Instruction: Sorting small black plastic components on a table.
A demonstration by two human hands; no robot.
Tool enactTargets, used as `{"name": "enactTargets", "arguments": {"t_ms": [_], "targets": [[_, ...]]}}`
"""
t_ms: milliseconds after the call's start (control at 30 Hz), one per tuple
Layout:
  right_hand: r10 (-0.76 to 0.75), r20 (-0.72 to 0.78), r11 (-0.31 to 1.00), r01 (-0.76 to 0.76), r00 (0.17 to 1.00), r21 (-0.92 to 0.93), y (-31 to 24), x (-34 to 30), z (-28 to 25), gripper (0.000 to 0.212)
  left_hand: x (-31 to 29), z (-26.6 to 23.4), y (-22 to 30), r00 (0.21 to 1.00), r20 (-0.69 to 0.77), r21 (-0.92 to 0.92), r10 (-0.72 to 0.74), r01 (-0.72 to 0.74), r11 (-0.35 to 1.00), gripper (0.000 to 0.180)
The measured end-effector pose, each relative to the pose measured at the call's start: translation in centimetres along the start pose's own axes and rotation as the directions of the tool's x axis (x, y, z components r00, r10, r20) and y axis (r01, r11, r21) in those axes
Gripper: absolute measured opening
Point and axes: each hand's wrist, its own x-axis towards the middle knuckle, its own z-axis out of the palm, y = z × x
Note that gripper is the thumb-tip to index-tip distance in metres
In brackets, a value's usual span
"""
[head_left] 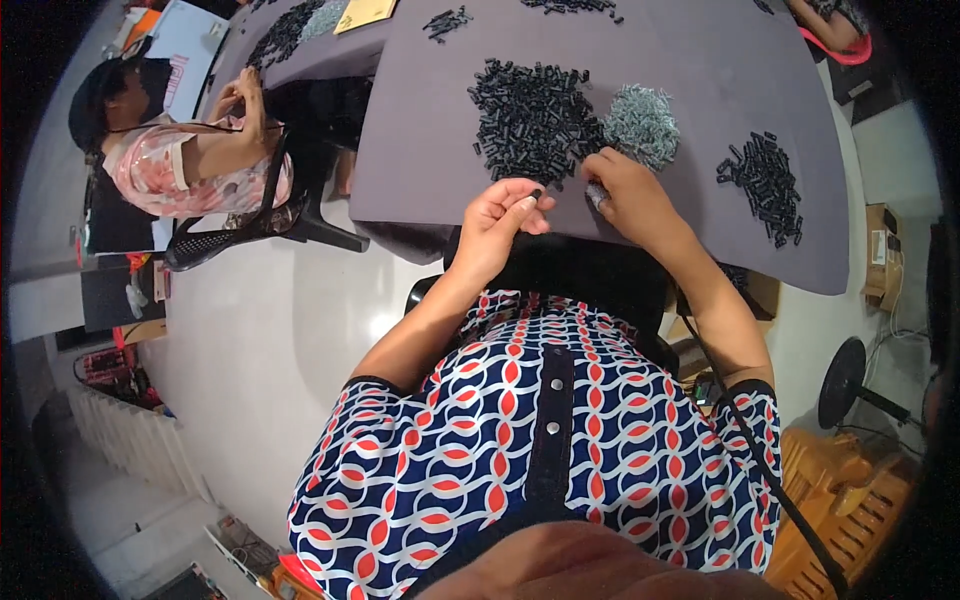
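My left hand (492, 222) is at the table's near edge, thumb and fingers pinching a small black cylindrical piece (536, 195). Just to its right, my right hand (632, 197) is closed, knuckles up; a greyish bit shows at its fingertips, too small to make out. Beyond both hands lies a large heap of short black tubular pieces (525, 115). Against its right side sits a smaller heap of shiny silver pieces (640, 125), apparently screws or pins. Farther right is a separate heap of black pieces (762, 188).
A grey cloth covers the table (420, 150). At the left, another person (200, 165) sits on a black chair (290, 225), hands at more small pieces. A yellow tray (365, 13) is at the far left. Orange-brown chairs (840, 500) and a black fan (843, 382) stand lower right.
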Motion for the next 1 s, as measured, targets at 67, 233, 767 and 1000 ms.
{"name": "enactTargets", "arguments": {"t_ms": [67, 233, 767, 1000], "targets": [[0.029, -0.007, 0.992, -0.028, 1.0, 0.121, 0.0, -0.2, 0.2, 0.028, 0.0, 0.1, 0.1, 0.999, 0.012, 0.0, 0.034, -0.034, 0.999, 0.02], [0.171, 0.044, 0.885, -0.173, 0.984, 0.432, -1.2, 0.3, -0.4, 0.021, 0.0, 0.1, -0.1, 1.0, 0.011, 0.033, 0.014, -0.014, 0.999, 0.019], [0.017, 0.152, 0.818, -0.102, 0.988, 0.566, -1.2, 0.3, -0.4, 0.012, 0.5, 0.5, 0.3, 0.956, 0.075, -0.036, -0.284, 0.287, 0.957, 0.016], [-0.178, 0.135, 0.837, 0.077, 0.975, 0.542, -1.3, 0.6, -1.2, 0.017, 1.0, -0.7, 1.1, 0.784, 0.345, -0.402, -0.516, 0.62, 0.673, 0.014]]}}
